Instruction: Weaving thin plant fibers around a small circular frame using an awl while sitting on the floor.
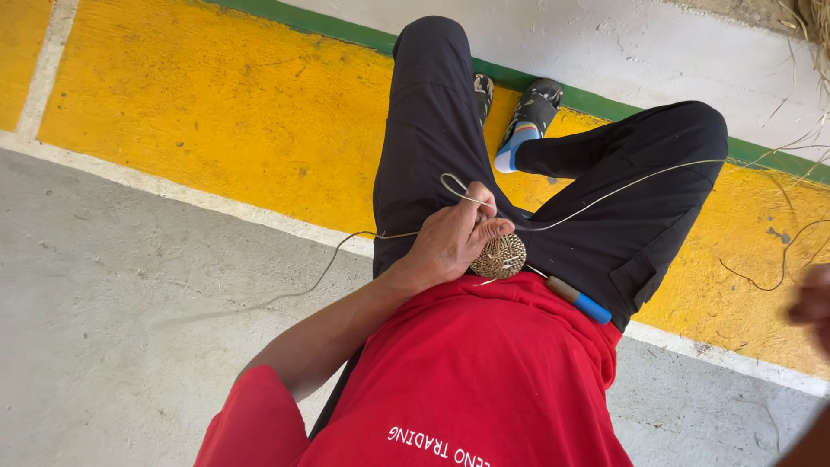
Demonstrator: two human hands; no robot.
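Left of frame: grey concrete floor [112, 294], with a broad yellow painted band [216, 112] running across the upper left. A thin pale fibre strand [333, 251] trails over the concrete toward centre. Centre: the left hand [450, 242] is closed, fingers and thumb pinched on a small round woven coil of tan and dark fibre [499, 257] resting on the lap, against black trousers [432, 130] just above the hem of a red shirt [484, 372]. Right of the coil, a slim tool with a brown and blue handle [577, 300] lies on the thigh. The strand carries on to the right over the knee. Far right edge: the right hand [814, 304], blurred and cropped; its grip probably can't be judged.
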